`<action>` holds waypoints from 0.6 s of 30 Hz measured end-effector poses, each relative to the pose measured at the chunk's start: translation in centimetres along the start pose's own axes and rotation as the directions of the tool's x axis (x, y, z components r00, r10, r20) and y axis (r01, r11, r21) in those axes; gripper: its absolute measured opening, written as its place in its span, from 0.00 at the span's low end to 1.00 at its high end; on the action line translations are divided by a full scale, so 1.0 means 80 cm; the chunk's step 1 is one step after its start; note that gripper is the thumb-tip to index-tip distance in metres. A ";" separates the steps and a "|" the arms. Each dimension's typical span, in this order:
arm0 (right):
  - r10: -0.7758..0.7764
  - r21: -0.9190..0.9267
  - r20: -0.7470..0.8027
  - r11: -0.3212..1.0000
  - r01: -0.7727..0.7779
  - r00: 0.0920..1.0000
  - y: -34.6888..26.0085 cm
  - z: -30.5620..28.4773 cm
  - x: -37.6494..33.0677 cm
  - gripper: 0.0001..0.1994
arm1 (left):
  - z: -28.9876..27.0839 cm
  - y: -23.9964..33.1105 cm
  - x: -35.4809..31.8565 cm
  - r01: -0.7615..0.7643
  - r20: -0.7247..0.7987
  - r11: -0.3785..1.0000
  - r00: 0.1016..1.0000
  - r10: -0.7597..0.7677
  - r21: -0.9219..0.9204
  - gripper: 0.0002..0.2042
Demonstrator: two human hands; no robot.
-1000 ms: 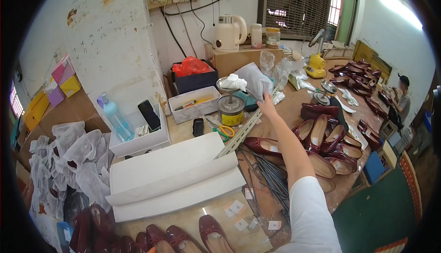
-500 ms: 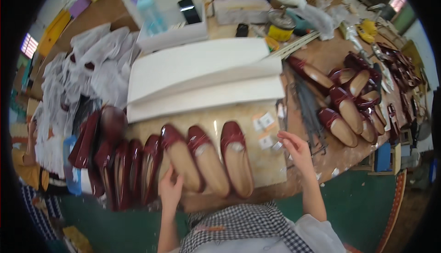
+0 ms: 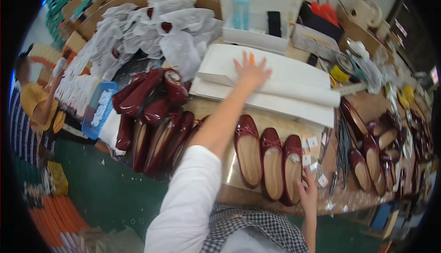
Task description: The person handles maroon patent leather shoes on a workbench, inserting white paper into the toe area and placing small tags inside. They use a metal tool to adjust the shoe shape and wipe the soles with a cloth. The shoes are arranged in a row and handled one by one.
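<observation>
My left hand (image 3: pixel 251 73) lies spread on a stack of white paper sheets (image 3: pixel 294 79), with a small bit of orange showing among its fingers. That forearm crosses over part of the shoe row. In front of me stand three dark red patent flats with bows: a left shoe (image 3: pixel 248 154), a middle shoe (image 3: pixel 273 168) and a right shoe (image 3: pixel 292 170). Beside the right shoe's outer edge is my right hand (image 3: pixel 308 193), thumb and fingers apart; whether it touches the shoe I cannot tell. Small white labels (image 3: pixel 312 142) lie just beyond it.
More dark red shoes (image 3: pixel 156 129) crowd the left, near a blue basket (image 3: pixel 100 110) and white-wrapped bundles (image 3: pixel 183 37). A shoe pile (image 3: pixel 376 156) and dark metal rods (image 3: pixel 341 156) lie right. At the back, a white box (image 3: pixel 257 38) holds a bottle (image 3: pixel 240 9). Another person (image 3: pixel 39 106) is far left.
My left hand has left the shoes and moved up onto the white paper. My right hand has come down beside the right shoe. The view has swung left.
</observation>
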State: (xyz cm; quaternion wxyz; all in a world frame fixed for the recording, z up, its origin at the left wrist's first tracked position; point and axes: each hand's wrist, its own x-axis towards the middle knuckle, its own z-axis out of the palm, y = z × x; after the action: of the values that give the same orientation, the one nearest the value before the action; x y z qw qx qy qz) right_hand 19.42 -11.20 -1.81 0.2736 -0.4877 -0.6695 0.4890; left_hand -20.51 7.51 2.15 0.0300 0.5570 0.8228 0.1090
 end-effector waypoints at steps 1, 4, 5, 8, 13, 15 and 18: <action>0.063 -0.028 -0.038 0.998 -0.064 0.997 -0.005 -0.010 -0.009 0.29 | 0.024 0.003 -0.005 0.000 -0.070 1.000 0.998 0.000 0.000 0.30; -0.008 0.010 -0.131 1.000 0.010 0.991 0.014 -0.030 -0.019 0.28 | 0.033 0.015 -0.021 -0.098 -0.206 0.983 0.976 0.066 -0.152 0.23; -0.025 0.099 -0.169 0.994 0.042 0.985 -0.011 -0.022 -0.021 0.28 | 0.030 0.022 -0.035 -0.145 -0.226 0.961 0.970 0.091 -0.235 0.20; 0.045 0.480 -0.236 0.874 0.077 0.971 -0.074 -0.002 0.004 0.27 | -0.018 0.094 -0.151 -0.492 -0.297 0.783 0.867 0.400 -0.380 0.08; 0.257 0.854 0.344 0.314 -0.414 0.903 -0.090 0.032 0.015 0.26 | -0.093 0.091 -0.323 -0.651 -0.381 0.503 0.750 0.540 -0.569 0.08; 0.221 0.771 0.473 0.364 -0.522 0.853 -0.091 0.052 0.004 0.26 | -0.101 0.080 -0.342 -0.652 -0.465 0.467 0.756 0.460 -0.598 0.07; 0.325 0.432 0.657 0.577 -0.693 0.680 -0.069 0.056 0.007 0.30 | -0.071 0.055 -0.393 -0.454 -0.261 0.378 0.848 0.462 -0.807 0.07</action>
State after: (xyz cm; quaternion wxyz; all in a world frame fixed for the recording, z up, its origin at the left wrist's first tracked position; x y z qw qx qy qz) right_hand 13.30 -12.70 1.55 0.0781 -0.3899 -0.3229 0.8588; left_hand -5.61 -20.74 6.34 0.2681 0.6751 0.4766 0.4952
